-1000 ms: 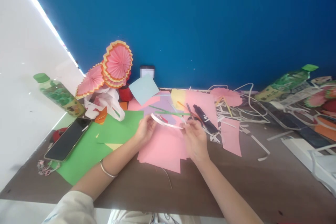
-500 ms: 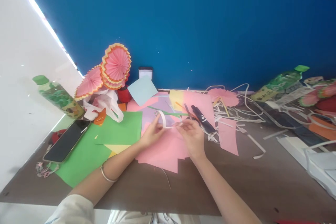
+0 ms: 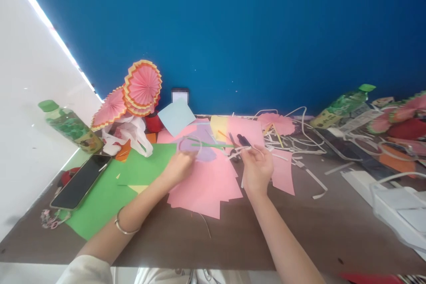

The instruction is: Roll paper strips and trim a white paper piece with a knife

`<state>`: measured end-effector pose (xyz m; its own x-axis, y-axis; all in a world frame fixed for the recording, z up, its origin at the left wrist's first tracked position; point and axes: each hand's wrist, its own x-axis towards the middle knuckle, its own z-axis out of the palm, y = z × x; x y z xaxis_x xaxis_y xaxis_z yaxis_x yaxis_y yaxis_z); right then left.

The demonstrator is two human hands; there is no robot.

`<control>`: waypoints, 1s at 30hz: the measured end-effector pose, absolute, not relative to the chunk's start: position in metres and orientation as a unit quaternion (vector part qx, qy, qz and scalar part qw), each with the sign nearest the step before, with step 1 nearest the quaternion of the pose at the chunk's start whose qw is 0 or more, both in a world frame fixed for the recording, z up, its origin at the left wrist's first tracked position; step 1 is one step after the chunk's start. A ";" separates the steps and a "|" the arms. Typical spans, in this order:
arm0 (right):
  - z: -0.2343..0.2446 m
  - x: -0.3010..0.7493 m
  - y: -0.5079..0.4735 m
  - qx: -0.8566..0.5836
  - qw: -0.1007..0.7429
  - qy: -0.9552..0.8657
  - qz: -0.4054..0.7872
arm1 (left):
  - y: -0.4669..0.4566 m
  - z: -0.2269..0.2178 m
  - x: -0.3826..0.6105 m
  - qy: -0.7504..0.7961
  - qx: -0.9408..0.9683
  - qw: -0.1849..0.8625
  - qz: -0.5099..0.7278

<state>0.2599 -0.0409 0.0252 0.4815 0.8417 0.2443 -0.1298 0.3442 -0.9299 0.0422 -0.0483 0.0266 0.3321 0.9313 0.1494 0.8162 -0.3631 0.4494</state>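
My left hand hovers over the pink paper sheets, its fingers pinched on a thin white paper strip that curls up into a loop; the strip is blurred. To the right, my right hand is closed on white paper strips at the edge of the pink sheets, and one short end hangs below the palm. A green paper strip and a dark pen-like tool lie just beyond the hands.
Green paper and a phone lie at left, with a green-capped bottle and pink paper fans behind. White strip scraps, another bottle and a white box are at right. A blue wall stands behind.
The hands have drawn apart. The strip once stretched between them now curls as a loop at my left hand, and my right hand has shifted right onto other strips.
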 end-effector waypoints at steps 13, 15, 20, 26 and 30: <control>0.023 0.258 -0.036 -0.457 0.703 -0.434 0.329 | 0.013 0.031 0.049 0.625 0.737 0.190 0.174; 0.023 0.258 -0.036 -0.458 0.696 -0.442 0.331 | 0.030 0.023 0.055 0.619 0.736 0.210 0.176; 0.021 0.258 -0.037 -0.470 0.685 -0.450 0.327 | 0.040 0.016 0.055 0.606 0.730 0.253 0.189; 0.018 0.251 -0.038 -0.449 0.695 -0.456 0.327 | 0.022 0.017 0.059 0.586 0.712 0.306 0.235; 0.019 0.242 -0.042 -0.435 0.688 -0.456 0.359 | -0.003 0.006 0.064 0.534 0.613 0.501 0.298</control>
<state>0.2425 -0.0417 0.0194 0.3263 0.8910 0.3156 -0.0971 0.3637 -0.9264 0.0644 -0.0034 0.0059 0.2529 0.9525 -0.1695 0.3558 0.0714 0.9318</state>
